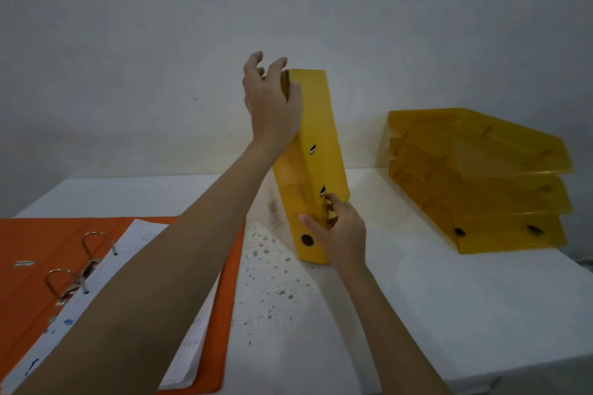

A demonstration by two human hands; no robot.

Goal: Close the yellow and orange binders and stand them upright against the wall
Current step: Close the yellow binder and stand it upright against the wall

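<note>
We note the yellow binder (309,167) closed and standing on end on the white table (417,314), spine toward us, with a round finger hole low on the spine and two metal slots on its right cover. It tilts slightly, its top close to the wall (160,42); whether it touches the wall we cannot tell. Our left hand (272,99) is at the binder's top left corner, palm against it, fingers spread and loose rather than clamped. Our right hand (340,234) grasps the lower spine edge, thumb on the spine, fingers on the right cover. The orange binder (38,253) lies open and flat at left, rings up, papers (134,253) inside. Stacked yellow trays (481,179) sit right.
</note>
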